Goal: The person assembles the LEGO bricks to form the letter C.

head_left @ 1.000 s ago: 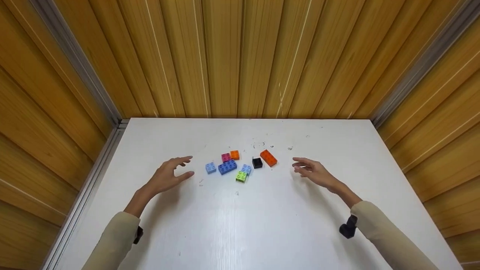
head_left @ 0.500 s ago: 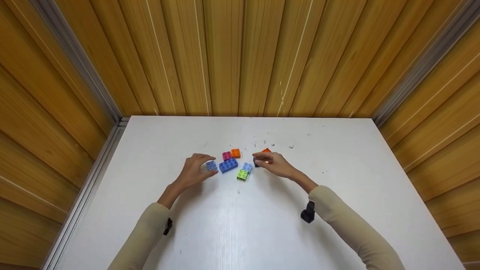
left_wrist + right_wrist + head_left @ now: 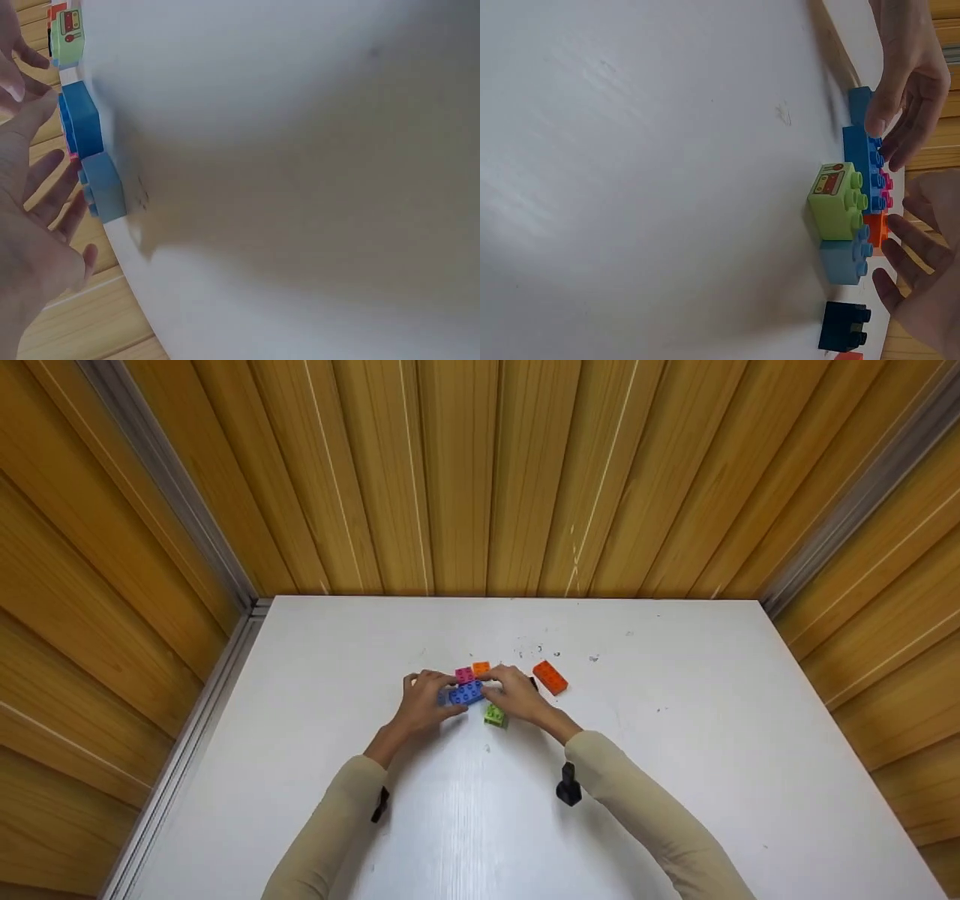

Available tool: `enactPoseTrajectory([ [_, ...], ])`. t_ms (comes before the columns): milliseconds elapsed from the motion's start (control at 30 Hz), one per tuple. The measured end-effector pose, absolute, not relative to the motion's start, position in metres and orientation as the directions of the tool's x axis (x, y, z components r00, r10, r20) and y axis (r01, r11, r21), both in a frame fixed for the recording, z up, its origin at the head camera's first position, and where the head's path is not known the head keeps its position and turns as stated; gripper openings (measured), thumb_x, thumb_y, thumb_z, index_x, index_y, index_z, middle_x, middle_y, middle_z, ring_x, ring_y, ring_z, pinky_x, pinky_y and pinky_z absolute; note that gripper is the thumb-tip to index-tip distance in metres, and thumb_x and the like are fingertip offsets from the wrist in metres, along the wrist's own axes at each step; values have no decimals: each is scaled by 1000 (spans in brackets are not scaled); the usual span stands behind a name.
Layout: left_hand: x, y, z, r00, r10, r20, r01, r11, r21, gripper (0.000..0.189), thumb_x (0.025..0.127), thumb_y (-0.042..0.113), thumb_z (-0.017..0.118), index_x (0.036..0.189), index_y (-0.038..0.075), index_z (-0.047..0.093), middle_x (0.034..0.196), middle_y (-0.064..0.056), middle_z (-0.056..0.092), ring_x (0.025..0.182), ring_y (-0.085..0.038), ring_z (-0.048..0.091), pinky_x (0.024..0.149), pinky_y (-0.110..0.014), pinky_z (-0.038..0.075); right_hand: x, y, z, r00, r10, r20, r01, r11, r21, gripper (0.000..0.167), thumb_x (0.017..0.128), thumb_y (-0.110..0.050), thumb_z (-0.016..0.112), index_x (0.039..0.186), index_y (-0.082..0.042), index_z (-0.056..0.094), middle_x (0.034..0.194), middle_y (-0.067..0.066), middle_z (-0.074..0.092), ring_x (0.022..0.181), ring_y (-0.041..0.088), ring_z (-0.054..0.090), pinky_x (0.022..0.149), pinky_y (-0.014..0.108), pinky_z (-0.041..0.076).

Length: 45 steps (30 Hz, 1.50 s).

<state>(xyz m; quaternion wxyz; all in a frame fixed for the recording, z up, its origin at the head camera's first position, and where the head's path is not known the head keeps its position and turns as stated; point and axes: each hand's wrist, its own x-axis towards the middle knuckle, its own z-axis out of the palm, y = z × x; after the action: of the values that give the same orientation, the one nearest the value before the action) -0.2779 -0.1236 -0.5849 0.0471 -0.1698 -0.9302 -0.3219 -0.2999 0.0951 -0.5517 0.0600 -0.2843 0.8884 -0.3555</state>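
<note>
My left hand point(image 3: 424, 703) hovers at the left end of a blue eight-stud toy brick point(image 3: 466, 693), thumb on the near side and fingers on the far side. Under that hand, a light blue brick point(image 3: 103, 187) is partly covered in the head view. From the right, my right hand point(image 3: 519, 695) reaches over the blue brick's other end, fingers spread and holding nothing. Below its thumb are a light green brick point(image 3: 494, 715) with a printed picture and a second light blue brick point(image 3: 840, 262). Pink point(image 3: 464, 675) and orange point(image 3: 481, 667) bricks sit behind the blue one.
A black brick point(image 3: 842, 328), mostly hidden in the head view, lies beside my right hand. Farther right is a long red-orange brick point(image 3: 550, 678). The white table point(image 3: 465, 810) has small dark marks behind the bricks; wood-look walls point(image 3: 450, 472) enclose its back and sides.
Both hands have moved inward from the sides to the blue brick, the right one passing over the red-orange and black bricks. The bricks keep their layout.
</note>
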Motion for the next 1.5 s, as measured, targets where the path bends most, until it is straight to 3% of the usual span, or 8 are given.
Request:
enactPoseTrajectory([
  [300,-276,-115,-587,-950,252,183,312,750,584,48,85,23,83,127,4,68,117,-15,73,114,-34,60,110,-60,30,-295,91,-559,-841,-530,111,-479,632,-610,36,97,-8,66,130,5,66,132,24,65,121,42,59,108,60,43],
  [600,-270,-116,-586,-936,234,262,345,750,565,40,86,17,81,121,2,70,117,-16,72,116,-35,60,110,-61,30,-294,91,-561,-849,-513,130,-475,631,-613,35,96,-9,68,128,4,67,127,21,65,120,40,57,104,60,40],
  [867,-270,-119,-582,-924,211,319,371,693,618,35,88,16,79,119,2,73,117,-16,72,118,-36,60,109,-62,28,-294,94,-560,-845,-509,161,-491,621,-611,37,95,-8,68,130,4,66,129,24,63,119,43,55,100,61,40],
  [1033,-266,-120,-576,-907,228,354,414,633,654,34,86,13,81,117,2,73,114,-16,73,113,-36,61,105,-63,32,-292,98,-560,-832,-520,192,-510,583,-633,40,94,-6,69,133,2,63,132,22,63,118,40,54,102,57,40],
  [1300,-252,-121,-568,-884,289,367,467,523,713,33,84,6,82,115,0,75,112,-17,75,107,-34,64,93,-52,48,-272,112,-558,-778,-569,265,-579,485,-656,39,93,-3,71,131,3,64,126,20,67,116,37,59,103,54,47],
  [1500,-236,-120,-565,-876,357,324,471,493,732,31,84,8,82,114,3,75,113,-13,76,110,-31,65,99,-51,50,-252,124,-558,-764,-584,274,-580,438,-686,36,92,-6,74,126,1,66,120,17,67,111,35,63,94,51,54],
])
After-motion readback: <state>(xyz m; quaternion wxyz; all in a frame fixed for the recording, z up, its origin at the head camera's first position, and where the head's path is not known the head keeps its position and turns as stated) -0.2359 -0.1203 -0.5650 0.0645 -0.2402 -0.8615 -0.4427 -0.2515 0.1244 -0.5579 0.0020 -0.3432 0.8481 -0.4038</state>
